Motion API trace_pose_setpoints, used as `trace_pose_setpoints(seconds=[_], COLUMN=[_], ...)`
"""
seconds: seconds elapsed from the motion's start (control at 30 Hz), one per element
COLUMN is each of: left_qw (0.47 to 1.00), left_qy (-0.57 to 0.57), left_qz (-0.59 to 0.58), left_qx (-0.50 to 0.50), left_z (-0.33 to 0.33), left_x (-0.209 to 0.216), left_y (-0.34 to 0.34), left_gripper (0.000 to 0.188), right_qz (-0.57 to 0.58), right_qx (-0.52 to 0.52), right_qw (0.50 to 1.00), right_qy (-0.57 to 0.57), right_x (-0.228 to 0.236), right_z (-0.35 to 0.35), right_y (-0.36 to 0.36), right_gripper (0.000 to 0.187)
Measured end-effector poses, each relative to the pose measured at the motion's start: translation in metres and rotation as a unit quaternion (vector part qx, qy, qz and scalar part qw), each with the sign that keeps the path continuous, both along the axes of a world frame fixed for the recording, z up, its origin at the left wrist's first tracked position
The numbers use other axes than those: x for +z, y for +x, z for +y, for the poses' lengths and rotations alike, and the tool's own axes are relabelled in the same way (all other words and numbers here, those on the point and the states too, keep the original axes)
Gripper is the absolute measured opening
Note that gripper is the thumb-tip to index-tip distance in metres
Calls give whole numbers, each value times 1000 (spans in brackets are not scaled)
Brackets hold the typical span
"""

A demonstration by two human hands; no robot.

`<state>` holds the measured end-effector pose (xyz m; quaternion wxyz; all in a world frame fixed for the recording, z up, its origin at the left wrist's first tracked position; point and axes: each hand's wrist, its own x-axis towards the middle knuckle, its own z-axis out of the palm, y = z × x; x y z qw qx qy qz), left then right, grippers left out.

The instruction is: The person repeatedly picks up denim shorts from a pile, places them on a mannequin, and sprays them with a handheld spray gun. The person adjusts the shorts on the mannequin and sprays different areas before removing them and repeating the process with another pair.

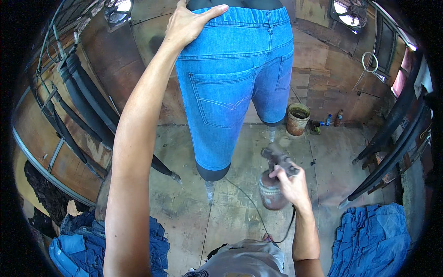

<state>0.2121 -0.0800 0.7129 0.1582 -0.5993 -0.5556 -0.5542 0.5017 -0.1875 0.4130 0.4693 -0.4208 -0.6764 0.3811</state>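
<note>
Blue denim shorts (221,92) are fitted over a dark leg-shaped form (213,173), back pockets toward me. A purplish tint shows on parts of the cloth. At the top left of the waistband is my left hand (187,23), its thumb laid across the denim and its other fingers wrapped round the side, partly hidden. My right hand (290,184) is closed round the handle of a spray gun (279,159), low and right of the shorts, apart from them. Under the gun hangs its stained cup (271,190), slightly blurred. A hose (251,201) trails across the floor.
Piles of denim lie at the lower left (83,244) and lower right (371,240). Dark padded forms (85,87) stand at left, more (392,147) at right. By the back wall are a dirty bucket (297,120) and small bottles (338,117). Fans (348,14) sit high up.
</note>
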Motion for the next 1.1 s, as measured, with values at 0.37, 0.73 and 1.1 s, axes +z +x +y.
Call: trace_pose_setpoints(seconds=[0.37,0.73,1.1], left_qw=[999,997,987], left_qy=[8,14,-87], left_qz=[-2,-8,28], left_qx=[-46,-74,-129], left_z=[-10,-8,13], left_x=[1,5,14], left_y=[9,-18,-80], left_gripper=[100,110,137], right_qz=[188,-64,266], right_qx=[5,14,43], right_qw=[982,997,963], right_qy=[-3,-49,4], right_x=[34,-15,53], right_z=[-58,-35,-2], right_y=[-18,-31,-23], right_gripper=[46,42,23])
